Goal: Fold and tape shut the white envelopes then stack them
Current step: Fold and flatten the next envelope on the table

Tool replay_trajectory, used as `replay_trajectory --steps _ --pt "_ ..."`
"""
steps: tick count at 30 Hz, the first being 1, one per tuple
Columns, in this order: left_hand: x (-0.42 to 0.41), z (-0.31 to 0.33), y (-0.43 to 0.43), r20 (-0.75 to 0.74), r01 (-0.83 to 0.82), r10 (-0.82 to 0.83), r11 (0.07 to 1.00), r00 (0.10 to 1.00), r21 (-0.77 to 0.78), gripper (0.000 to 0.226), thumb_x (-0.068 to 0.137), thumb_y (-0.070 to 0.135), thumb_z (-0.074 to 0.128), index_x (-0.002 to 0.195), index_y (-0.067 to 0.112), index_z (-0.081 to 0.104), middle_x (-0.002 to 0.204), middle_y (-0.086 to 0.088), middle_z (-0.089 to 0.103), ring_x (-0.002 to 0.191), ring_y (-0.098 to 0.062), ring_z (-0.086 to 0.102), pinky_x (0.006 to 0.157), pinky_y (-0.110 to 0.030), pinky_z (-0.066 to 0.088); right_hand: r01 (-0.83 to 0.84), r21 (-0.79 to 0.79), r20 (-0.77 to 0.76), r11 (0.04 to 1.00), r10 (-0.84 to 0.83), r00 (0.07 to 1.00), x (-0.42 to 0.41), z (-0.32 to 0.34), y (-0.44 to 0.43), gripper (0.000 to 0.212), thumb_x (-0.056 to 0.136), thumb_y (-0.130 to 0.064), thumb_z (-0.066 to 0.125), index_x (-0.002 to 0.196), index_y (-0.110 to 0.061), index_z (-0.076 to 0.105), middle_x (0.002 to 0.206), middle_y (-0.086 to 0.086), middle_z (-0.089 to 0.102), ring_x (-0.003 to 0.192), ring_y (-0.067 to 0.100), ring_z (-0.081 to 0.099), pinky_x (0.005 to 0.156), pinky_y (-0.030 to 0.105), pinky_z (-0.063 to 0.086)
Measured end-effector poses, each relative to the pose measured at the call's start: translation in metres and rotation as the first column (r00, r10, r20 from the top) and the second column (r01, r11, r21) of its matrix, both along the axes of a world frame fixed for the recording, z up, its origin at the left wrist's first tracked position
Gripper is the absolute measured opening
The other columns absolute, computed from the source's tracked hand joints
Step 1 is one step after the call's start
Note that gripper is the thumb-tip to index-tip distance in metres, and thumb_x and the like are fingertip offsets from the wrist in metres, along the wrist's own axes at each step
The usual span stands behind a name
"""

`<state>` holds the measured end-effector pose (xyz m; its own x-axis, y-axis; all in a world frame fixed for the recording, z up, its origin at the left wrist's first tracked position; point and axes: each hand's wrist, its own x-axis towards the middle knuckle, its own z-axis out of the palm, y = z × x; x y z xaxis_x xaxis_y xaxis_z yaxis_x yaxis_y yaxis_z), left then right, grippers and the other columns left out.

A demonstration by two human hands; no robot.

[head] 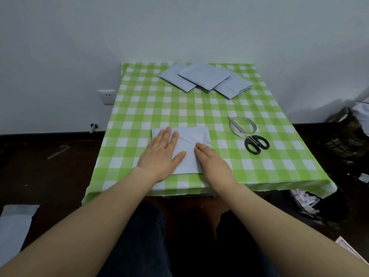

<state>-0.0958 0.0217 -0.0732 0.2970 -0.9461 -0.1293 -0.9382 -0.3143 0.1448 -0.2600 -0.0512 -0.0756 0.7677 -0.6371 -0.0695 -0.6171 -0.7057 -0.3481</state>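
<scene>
The envelope [196, 136] lay flat on the worktop [139, 108], near the front edge and roughly at its centre. It was white with a faint blue cast, close to square in outline. Its surface was wrinkled: several creases crossed the far right part, and a straight fold line ran along the far edge.

The left hand [161, 150] rested palm down on the left part of the envelope. Its fingers [168, 134] were straight and slightly apart, pressing the paper flat, with the thumb stretched toward the centre. The right hand [211, 158] lay on the near right part. Its fingers [201, 146] were straight and held together, their tips on the paper near the centre. Neither hand gripped anything.

Three folded envelopes [203, 77] of the same pale colour lay at the far end of the worktop. They overlapped in a loose fan, with the middle one on top of the other two.

A roll of tape [252, 123] lay flat to the right of the envelope, well apart from it. Scissors [256, 144] with black handles lay just in front of the roll, blades pointing away from the person and reaching into its ring.

A green and white checked cloth covered the worktop. Another pale sheet [14, 226] lay on the floor at the left.
</scene>
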Motion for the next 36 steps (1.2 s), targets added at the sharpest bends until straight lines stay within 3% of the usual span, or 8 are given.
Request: replay_trajectory --steps 3,7,11,19,26,30,33,36 --pt "0.010 0.003 0.008 -0.040 -0.066 0.067 0.998 0.997 0.021 0.065 0.098 0.050 0.014 0.150 0.017 -0.008 0.157 -0.001 -0.015 0.144 -0.013 -0.013 0.117 -0.030 -0.006 0.004 0.022 0.005 1.000 -0.004 1.000 0.001 0.001 0.001 0.055 0.099 -0.005 0.030 0.151 -0.015 0.015 0.159 -0.006 0.007 0.145 0.010 0.009 0.113 0.022 0.018" --pt "-0.004 0.013 0.008 0.184 0.031 -0.021 0.998 0.983 -0.053 0.060 0.100 0.042 0.011 0.150 0.012 -0.005 0.158 -0.002 -0.011 0.144 -0.014 -0.014 0.114 -0.030 -0.015 0.011 0.012 0.003 1.000 -0.011 1.000 0.002 0.001 0.003 0.055 0.099 -0.006 0.031 0.151 -0.014 0.015 0.159 -0.005 0.007 0.145 0.010 0.009 0.113 0.020 0.016" --pt "-0.014 0.017 -0.002 0.229 0.049 -0.048 0.999 0.972 0.004 0.063 0.099 0.047 0.007 0.150 0.012 -0.004 0.158 -0.003 -0.006 0.145 -0.015 -0.008 0.115 -0.036 -0.013 -0.004 -0.014 -0.021 1.000 0.004 1.000 0.004 0.003 0.002 0.054 0.100 -0.006 0.032 0.151 -0.014 0.015 0.159 -0.004 0.007 0.145 0.011 0.009 0.113 0.021 0.015" --pt "-0.012 0.013 -0.003 0.105 0.022 -0.024 0.999 0.994 0.025 0.062 0.100 0.045 0.011 0.150 0.012 -0.005 0.158 -0.003 -0.010 0.145 -0.016 -0.008 0.116 -0.032 -0.007 0.017 -0.072 -0.017 0.997 -0.018 1.000 0.006 0.001 -0.001 0.049 0.100 -0.007 0.033 0.148 -0.012 0.024 0.157 -0.001 0.019 0.144 0.016 0.011 0.114 0.024 0.015" --pt "-0.008 0.010 -0.004 0.071 0.024 -0.025 1.000 0.997 0.009 0.062 0.100 0.045 0.011 0.150 0.012 -0.005 0.158 -0.003 -0.010 0.145 -0.014 -0.009 0.116 -0.031 -0.008 0.022 -0.117 -0.013 0.993 -0.023 1.000 0.005 0.002 0.001 0.050 0.100 -0.006 0.031 0.149 -0.011 0.022 0.157 0.000 0.018 0.146 0.015 0.008 0.114 0.021 0.011" --pt "-0.006 0.009 -0.004 0.052 0.030 -0.030 1.000 0.998 -0.003 0.062 0.100 0.045 0.012 0.150 0.013 -0.005 0.158 -0.003 -0.009 0.145 -0.014 -0.009 0.117 -0.031 -0.007 0.023 -0.091 -0.011 0.996 -0.024 1.000 0.005 0.004 0.002 0.049 0.099 -0.006 0.032 0.148 -0.010 0.026 0.156 0.001 0.022 0.144 0.017 0.015 0.114 0.024 0.015" --pt "-0.007 0.005 -0.003 0.049 0.034 -0.035 0.999 0.998 0.002 0.062 0.100 0.045 0.011 0.150 0.012 -0.005 0.158 -0.003 -0.009 0.145 -0.014 -0.009 0.118 -0.031 -0.006 0.073 -0.107 0.059 0.992 -0.067 0.996 0.012 0.014 0.000 0.050 0.093 -0.015 0.027 0.141 -0.008 0.039 0.149 0.005 0.037 0.139 0.020 0.029 0.112 0.025 0.019" --pt "-0.007 0.002 -0.004 0.079 0.037 -0.037 0.999 0.996 0.004 0.061 0.100 0.041 0.013 0.150 0.011 -0.006 0.158 -0.004 -0.010 0.145 -0.015 -0.009 0.118 -0.031 -0.006 0.055 -0.097 0.168 0.994 -0.039 0.985 0.034 0.027 0.000 0.059 0.090 -0.029 0.020 0.143 -0.009 0.039 0.150 0.006 0.036 0.142 0.021 0.025 0.116 0.028 0.012"
